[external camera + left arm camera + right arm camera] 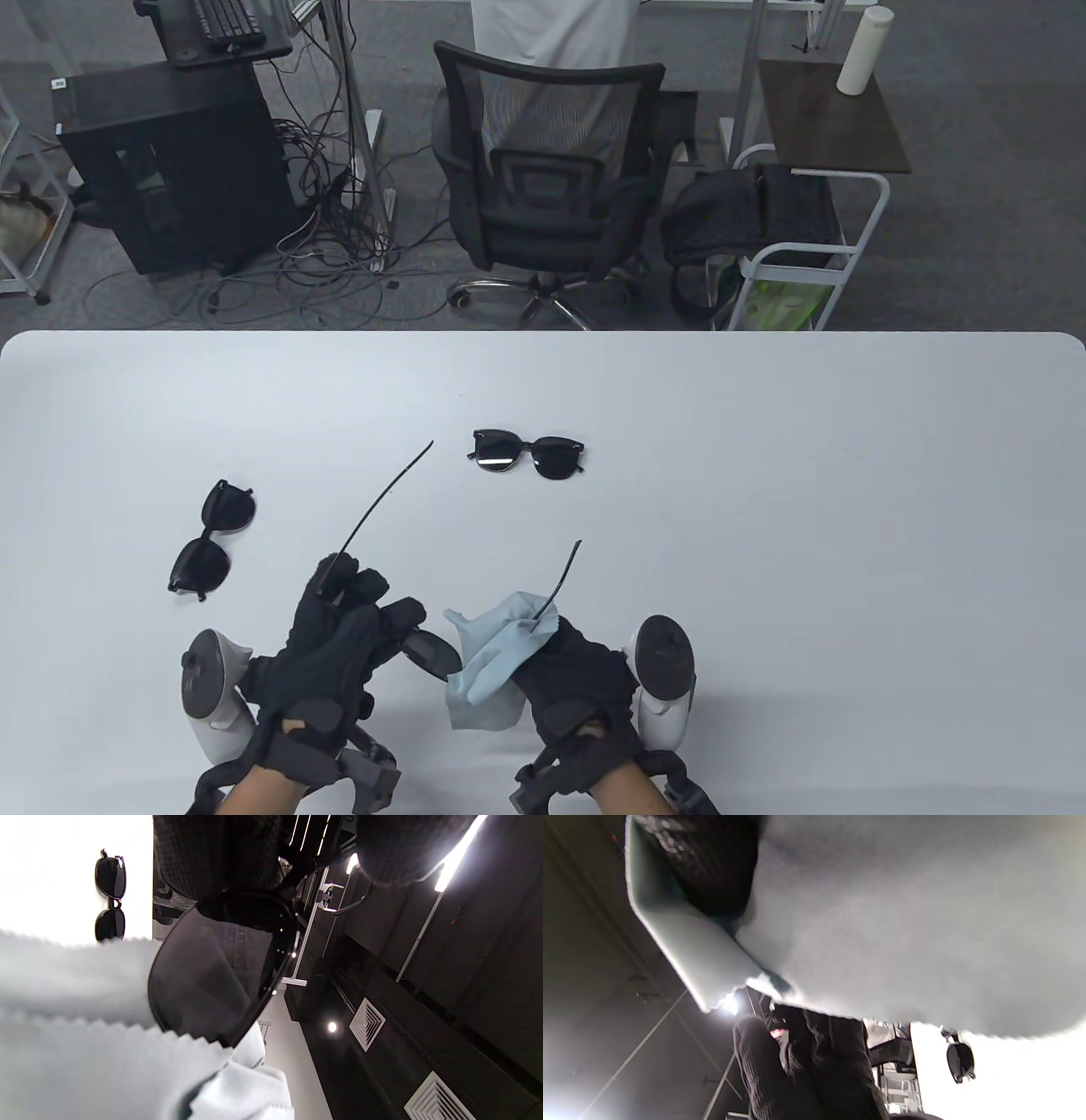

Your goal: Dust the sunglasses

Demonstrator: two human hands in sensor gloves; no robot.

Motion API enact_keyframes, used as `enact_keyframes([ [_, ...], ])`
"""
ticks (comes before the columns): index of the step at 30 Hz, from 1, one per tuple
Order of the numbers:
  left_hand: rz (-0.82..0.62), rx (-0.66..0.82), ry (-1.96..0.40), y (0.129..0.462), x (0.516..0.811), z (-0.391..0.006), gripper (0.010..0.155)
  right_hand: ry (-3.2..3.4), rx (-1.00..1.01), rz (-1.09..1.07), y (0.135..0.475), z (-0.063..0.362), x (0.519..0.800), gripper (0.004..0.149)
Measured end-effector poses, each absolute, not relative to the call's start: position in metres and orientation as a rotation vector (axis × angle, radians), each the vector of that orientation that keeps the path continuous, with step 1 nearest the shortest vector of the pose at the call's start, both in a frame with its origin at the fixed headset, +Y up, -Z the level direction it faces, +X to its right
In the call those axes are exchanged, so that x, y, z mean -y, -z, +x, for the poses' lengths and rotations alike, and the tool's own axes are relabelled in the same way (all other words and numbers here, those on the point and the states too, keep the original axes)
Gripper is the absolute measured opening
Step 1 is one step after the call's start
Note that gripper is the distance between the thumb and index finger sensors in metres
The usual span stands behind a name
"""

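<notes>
Held sunglasses [424, 649] above the bench's [764, 509] near edge: left hand [339, 628] grips the light, thin, probably fragile frame, while right hand [577, 671] pinches the soft cloth [492, 654] over one smudge-prone lens; best held by the rim.

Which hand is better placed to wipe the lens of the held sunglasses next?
Right. The right hand already holds the blue cloth against the sunglasses, while the left hand grips their frame and is busy steadying them.
</notes>
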State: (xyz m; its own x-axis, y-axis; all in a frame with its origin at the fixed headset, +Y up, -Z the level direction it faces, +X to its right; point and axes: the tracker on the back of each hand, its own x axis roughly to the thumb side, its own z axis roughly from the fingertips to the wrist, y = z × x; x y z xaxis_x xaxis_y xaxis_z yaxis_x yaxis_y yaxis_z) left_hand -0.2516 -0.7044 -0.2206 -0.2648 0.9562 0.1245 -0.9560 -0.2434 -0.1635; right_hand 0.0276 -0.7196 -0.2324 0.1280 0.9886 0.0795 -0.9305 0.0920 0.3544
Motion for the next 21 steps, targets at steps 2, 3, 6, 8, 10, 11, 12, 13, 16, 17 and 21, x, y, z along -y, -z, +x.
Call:
enact_keyframes([
  [2, -0.002, 0.233, -1.804, 0.221, 0.705, -0.251, 0.09, -1.447, -0.214, 0.351, 0.232, 0.025, 0.722, 0.047],
  [3, 0.003, 0.233, -1.796, 0.221, 0.705, -0.252, 0.09, -1.443, -0.215, 0.345, 0.233, 0.026, 0.723, 0.047],
  [6, -0.009, 0.247, -1.77, 0.221, 0.706, -0.248, 0.09, -1.38, -0.22, 0.306, 0.238, 0.032, 0.725, 0.045],
  [8, -0.011, 0.264, -1.746, 0.22, 0.705, -0.246, 0.091, -1.341, -0.205, 0.279, 0.24, 0.039, 0.725, 0.043],
  [10, -0.017, 0.278, -1.728, 0.219, 0.704, -0.244, 0.091, -1.304, -0.173, 0.247, 0.241, 0.048, 0.724, 0.042],
  [11, -0.021, 0.28, -1.726, 0.219, 0.704, -0.243, 0.091, -1.288, -0.163, 0.235, 0.242, 0.051, 0.724, 0.042],
  [12, -0.03, 0.286, -1.723, 0.219, 0.704, -0.243, 0.091, -1.263, -0.152, 0.217, 0.243, 0.056, 0.723, 0.041],
  [13, -0.036, 0.292, -1.722, 0.22, 0.704, -0.242, 0.091, -1.237, -0.144, 0.201, 0.244, 0.06, 0.723, 0.04],
  [16, -0.049, 0.299, -1.707, 0.22, 0.704, -0.242, 0.09, -1.116, -0.142, 0.135, 0.249, 0.075, 0.724, 0.04],
  [17, -0.051, 0.306, -1.696, 0.22, 0.704, -0.241, 0.09, -1.079, -0.156, 0.116, 0.25, 0.078, 0.726, 0.04],
  [21, -0.051, 0.326, -1.669, 0.219, 0.703, -0.238, 0.091, -0.924, -0.227, 0.036, 0.252, 0.086, 0.735, 0.041],
])
